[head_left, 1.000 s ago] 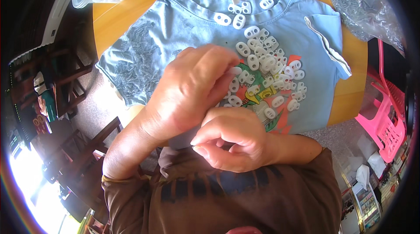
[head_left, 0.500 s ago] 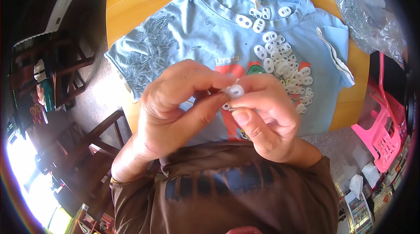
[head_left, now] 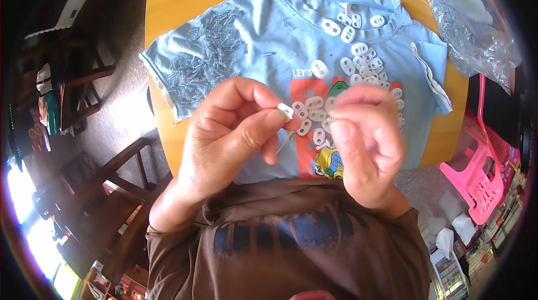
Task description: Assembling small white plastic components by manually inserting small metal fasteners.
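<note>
Between thumb and forefinger, my left hand [head_left: 227, 129] pinches a small white plastic cord-lock piece [head_left: 284, 111]. My right hand [head_left: 367, 140], partly smeared by motion, is closed at thumb and forefinger; what looks like a tiny metal spring [head_left: 330, 120] shows at the thumb tip. Under and between the hands lie several white oval two-hole pieces [head_left: 316, 115] on a light blue T-shirt [head_left: 263, 84]. A heap of small metal springs [head_left: 204, 59] covers the shirt's left side. A thin yellowish stick [head_left: 286, 143] shows below my left fingers.
More white oval pieces [head_left: 361, 64] form a pile at the right, partly behind my right hand. The shirt lies on a wooden table [head_left: 174, 5]. Clear plastic bags [head_left: 465, 31] sit at the far right. A pink plastic chair [head_left: 476, 188] stands right; dark wooden furniture [head_left: 117, 176] left.
My hands have drawn apart, the right one moving right. The white piece stays in my left fingers. The group of oval pieces between them has come into sight.
</note>
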`<state>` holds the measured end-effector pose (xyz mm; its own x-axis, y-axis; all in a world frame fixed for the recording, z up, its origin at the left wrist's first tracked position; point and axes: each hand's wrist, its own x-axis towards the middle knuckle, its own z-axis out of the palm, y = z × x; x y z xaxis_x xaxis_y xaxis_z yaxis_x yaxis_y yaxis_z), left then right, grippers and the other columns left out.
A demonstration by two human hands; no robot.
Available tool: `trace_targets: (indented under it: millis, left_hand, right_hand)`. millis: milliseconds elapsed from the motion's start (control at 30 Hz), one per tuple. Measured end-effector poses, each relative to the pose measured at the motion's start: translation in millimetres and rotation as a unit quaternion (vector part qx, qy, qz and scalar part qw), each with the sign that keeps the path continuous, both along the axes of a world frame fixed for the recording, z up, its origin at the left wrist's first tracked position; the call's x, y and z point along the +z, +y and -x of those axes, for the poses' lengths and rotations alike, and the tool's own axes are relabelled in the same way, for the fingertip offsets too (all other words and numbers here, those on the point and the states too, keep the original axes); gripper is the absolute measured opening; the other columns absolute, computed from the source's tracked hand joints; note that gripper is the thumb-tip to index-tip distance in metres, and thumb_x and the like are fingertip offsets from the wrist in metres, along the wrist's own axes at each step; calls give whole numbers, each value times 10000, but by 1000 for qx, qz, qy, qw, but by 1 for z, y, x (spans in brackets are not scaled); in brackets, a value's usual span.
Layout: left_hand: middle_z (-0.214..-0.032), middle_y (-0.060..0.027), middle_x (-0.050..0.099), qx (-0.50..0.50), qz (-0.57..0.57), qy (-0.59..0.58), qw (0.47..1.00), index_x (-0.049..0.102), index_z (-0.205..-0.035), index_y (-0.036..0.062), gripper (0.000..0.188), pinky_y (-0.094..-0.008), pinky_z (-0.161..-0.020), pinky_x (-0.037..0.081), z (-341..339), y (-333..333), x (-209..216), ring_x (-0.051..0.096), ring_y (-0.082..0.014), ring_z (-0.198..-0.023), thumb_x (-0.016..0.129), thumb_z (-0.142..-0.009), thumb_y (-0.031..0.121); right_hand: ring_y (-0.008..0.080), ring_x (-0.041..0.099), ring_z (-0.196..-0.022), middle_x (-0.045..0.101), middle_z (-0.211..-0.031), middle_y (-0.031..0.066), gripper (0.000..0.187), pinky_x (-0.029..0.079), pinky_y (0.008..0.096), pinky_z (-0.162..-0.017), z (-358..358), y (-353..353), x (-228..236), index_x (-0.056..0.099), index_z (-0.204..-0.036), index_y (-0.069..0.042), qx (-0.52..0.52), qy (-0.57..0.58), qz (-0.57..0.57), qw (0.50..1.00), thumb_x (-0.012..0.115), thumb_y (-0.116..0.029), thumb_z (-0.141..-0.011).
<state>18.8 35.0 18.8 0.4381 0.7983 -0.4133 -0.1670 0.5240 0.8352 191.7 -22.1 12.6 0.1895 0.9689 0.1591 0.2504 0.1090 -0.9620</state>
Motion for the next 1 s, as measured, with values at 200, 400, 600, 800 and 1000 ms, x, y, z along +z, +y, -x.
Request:
trace_targets:
  millis: [200, 400, 600, 800, 1000]
  left_hand:
    - [-804, -112, 611, 15, 55, -64, 996, 525, -1034, -33, 201, -195, -470, 427, -4, -10, 3, 525, -117, -510, 536, -841, 23]
    - [-807, -114, 605, 5, 15, -96, 995, 521, -1008, -29, 168, -216, -496, 459, -2, -15, -4, 563, -138, -557, 523, -842, 1]
    - [-838, -55, 582, -21, 16, -99, 995, 507, -1043, -15, 175, -202, -596, 483, 1, -16, -1, 568, -83, -688, 508, -868, -20]
    - [-854, -45, 576, -23, -2, -86, 996, 508, -1044, -13, 180, -187, -587, 478, 1, -17, -4, 560, -63, -692, 518, -864, -18]
    - [-864, -40, 573, -18, -7, -81, 996, 515, -1036, -12, 175, -178, -581, 470, 1, -17, -3, 550, -53, -690, 521, -861, -22]
  right_hand:
    - [152, 543, -695, 579, -803, 89, 100, 429, 254, -623, 12, 1, -3, 603, -882, 3, 49, 95, 28, 994, 621, -3, -784]
    - [150, 540, -694, 583, -792, 77, 83, 419, 253, -626, 14, 2, -7, 594, -874, 10, 75, 123, 27, 989, 615, -7, -795]
    - [144, 534, -730, 577, -820, 80, 70, 416, 252, -657, 12, 0, -7, 585, -883, 19, 87, 131, 29, 987, 585, -1, -816]
    - [139, 528, -740, 571, -826, 79, 63, 412, 248, -666, 13, 0, -7, 582, -881, 21, 82, 154, 45, 984, 578, -6, -824]
    - [142, 529, -711, 571, -802, 79, 66, 411, 248, -637, 13, 1, -8, 585, -875, 18, 80, 110, 25, 990, 591, -9, -815]
